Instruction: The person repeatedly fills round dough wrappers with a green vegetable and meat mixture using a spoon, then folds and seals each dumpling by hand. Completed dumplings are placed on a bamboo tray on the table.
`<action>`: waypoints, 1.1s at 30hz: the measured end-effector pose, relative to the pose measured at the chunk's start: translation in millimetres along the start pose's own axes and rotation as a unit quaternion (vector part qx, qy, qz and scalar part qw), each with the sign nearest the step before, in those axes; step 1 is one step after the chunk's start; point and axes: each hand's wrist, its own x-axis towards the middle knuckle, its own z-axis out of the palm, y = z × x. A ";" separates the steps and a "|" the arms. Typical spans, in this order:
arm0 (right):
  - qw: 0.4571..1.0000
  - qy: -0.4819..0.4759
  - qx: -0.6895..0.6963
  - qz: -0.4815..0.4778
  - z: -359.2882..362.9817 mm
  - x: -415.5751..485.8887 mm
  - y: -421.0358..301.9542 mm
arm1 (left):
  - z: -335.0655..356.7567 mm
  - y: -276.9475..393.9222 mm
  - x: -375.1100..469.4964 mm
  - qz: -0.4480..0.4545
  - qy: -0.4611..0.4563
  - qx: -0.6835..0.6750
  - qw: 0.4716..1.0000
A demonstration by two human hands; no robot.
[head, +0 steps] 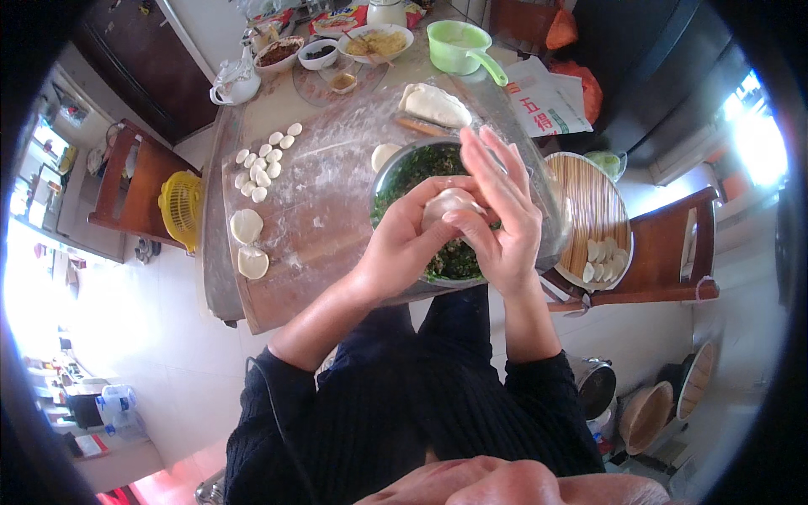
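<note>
A dumpling point(449, 205) of pale dough is held between my two hands above a metal bowl point(380, 183) of chopped green filling point(451, 262). My left hand point(407, 230) cups the dumpling from the left, its fingers curled round behind. The thumb of my right hand point(505, 221) presses on the front of the dough, while its other fingers stretch upward. Whether the edge is fully closed I cannot tell. Behind the bowl lies a round wrapper point(384, 156), partly hidden by the rim.
Small dough pieces point(260, 165) and flat dough rounds point(247, 226) lie left on the floured board point(315, 252). A dough block point(435, 105) and rolling pin point(421, 125) lie behind the bowl. Finished dumplings point(606, 259) sit on a round slatted tray point(577, 208) at right. A green dipper point(459, 47) stands farther back.
</note>
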 end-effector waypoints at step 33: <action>0.994 -0.011 -0.065 -0.091 14.3 9.3 -14.3 | -13.5 -11.5 -10.6 0.050 0.045 0.179 0.982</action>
